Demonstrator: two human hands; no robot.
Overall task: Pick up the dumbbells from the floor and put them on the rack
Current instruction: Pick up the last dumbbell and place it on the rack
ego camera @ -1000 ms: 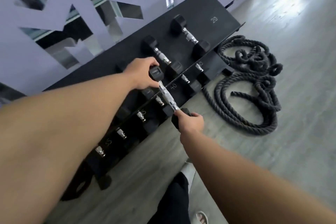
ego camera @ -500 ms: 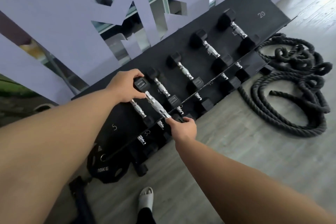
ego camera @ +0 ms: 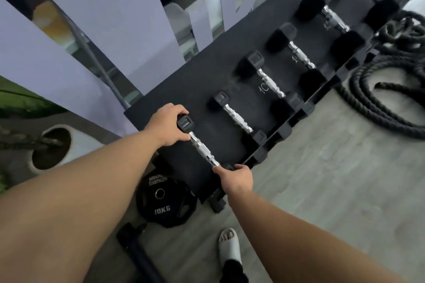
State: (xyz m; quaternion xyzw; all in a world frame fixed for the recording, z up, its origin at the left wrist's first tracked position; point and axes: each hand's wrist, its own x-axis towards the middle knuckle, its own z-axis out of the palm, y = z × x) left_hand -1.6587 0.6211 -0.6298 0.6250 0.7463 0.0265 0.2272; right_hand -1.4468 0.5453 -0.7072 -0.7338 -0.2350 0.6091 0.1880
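Carefully: left hand (ego camera: 166, 127) and right hand (ego camera: 238, 176) gripping dumbbell (ego camera: 202, 151) ends over rack (ego camera: 207, 85); tilting risking slip, pinching fingers.

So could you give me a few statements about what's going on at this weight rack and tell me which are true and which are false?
1. Both hands hold one dumbbell. True: the left hand grips one end of the held dumbbell and the right hand grips the other.
2. The rack has no other dumbbells on it. False: several already sit on it, the nearest dumbbell just beside the held one.
3. A coiled rope lies on the floor to the right of the rack. True.
4. The weight plate by the rack reads 20KG. False: it reads 10KG.
5. The person is barefoot. False: a white slipper shows on one foot.
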